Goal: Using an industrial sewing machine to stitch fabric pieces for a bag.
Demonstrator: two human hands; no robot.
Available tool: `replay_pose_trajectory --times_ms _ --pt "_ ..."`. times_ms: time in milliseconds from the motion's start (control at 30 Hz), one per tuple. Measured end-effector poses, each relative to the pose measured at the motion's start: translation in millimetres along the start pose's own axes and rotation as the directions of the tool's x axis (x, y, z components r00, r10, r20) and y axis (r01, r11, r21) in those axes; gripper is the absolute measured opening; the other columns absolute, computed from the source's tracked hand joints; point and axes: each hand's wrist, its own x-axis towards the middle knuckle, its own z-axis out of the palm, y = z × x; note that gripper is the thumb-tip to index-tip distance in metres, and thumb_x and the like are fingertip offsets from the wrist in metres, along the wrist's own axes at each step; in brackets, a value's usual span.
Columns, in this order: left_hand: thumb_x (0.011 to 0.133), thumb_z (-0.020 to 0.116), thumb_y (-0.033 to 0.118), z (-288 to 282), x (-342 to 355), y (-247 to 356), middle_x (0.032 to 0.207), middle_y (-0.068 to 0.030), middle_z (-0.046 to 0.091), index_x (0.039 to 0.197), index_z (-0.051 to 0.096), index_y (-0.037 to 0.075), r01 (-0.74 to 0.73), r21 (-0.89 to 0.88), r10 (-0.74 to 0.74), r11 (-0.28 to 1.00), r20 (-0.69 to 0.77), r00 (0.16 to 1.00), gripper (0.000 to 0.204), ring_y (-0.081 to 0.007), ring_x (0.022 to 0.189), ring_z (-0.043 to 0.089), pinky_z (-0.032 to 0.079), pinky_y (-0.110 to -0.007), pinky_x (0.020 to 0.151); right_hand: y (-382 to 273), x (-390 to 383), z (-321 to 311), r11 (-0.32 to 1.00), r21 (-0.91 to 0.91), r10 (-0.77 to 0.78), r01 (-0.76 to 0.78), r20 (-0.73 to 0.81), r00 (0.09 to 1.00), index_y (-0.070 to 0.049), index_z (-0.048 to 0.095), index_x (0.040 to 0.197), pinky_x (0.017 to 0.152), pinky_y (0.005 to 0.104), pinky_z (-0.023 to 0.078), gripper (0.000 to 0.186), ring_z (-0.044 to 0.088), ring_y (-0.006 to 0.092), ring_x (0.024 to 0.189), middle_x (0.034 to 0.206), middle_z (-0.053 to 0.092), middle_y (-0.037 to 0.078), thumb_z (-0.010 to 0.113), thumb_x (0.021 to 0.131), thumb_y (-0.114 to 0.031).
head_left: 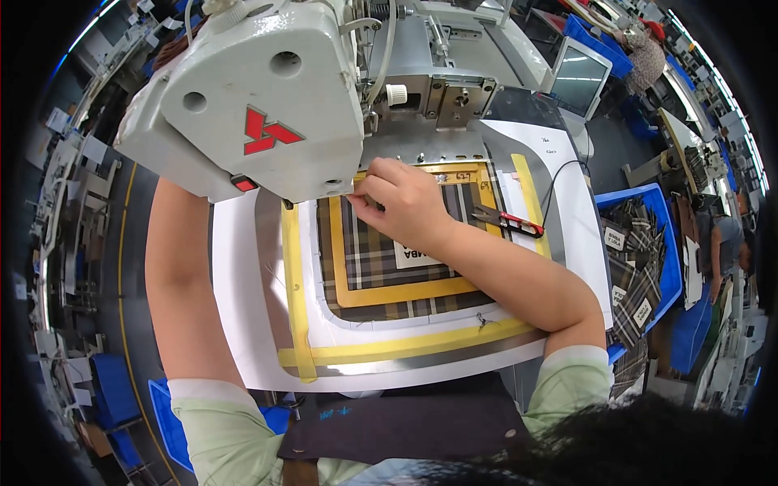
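My right hand (401,198) is closed, its thumb and fingertips pinched together beside the sewing machine head (263,93). Whatever sits between those fingertips is too small or hidden to make out. My left forearm (182,251) reaches up behind the machine head, which hides the left hand. Under my right hand lies plaid fabric (369,251) inside a yellow rectangular frame (341,279). A pale label (415,257) shows on the fabric, partly covered by my right wrist. Red-handled thread snips (523,225) rest to the right of the frame, near my right forearm.
Yellow tape (405,350) edges the white work plate (243,324). A blue bin (666,243) with labelled plaid pieces (636,275) stands at right. Behind it is a monitor (579,77). Another person (644,61) is at the far right.
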Motion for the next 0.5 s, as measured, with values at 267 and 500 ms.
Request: replay_pose_trajectory --times_ms 267,500 --pt "0.092 0.050 0.021 -77 26 -82 0.109 -0.0098 0.061 0.117 0.053 0.002 -0.104 0.187 0.090 0.977 0.083 0.993 0.032 -0.0171 0.099 0.060 0.050 -0.031 0.081 0 2 5 1.000 0.027 0.014 -0.015 0.044 0.999 -0.008 0.056 0.069 0.052 0.0310 0.045 0.018 0.057 0.0210 0.063 0.075 0.055 0.003 0.073 0.065 -0.007" --pt "0.092 0.051 0.021 -114 138 -153 0.109 -0.0097 0.061 0.117 0.054 0.002 -0.250 0.355 0.216 0.901 0.134 0.967 0.032 -0.0171 0.098 0.061 0.050 -0.031 0.081 -5 3 3 1.000 0.017 0.004 -0.005 0.065 0.998 -0.005 0.060 0.074 0.054 0.0313 0.045 0.015 0.057 0.0222 0.063 0.079 0.059 0.005 0.072 0.065 -0.004"
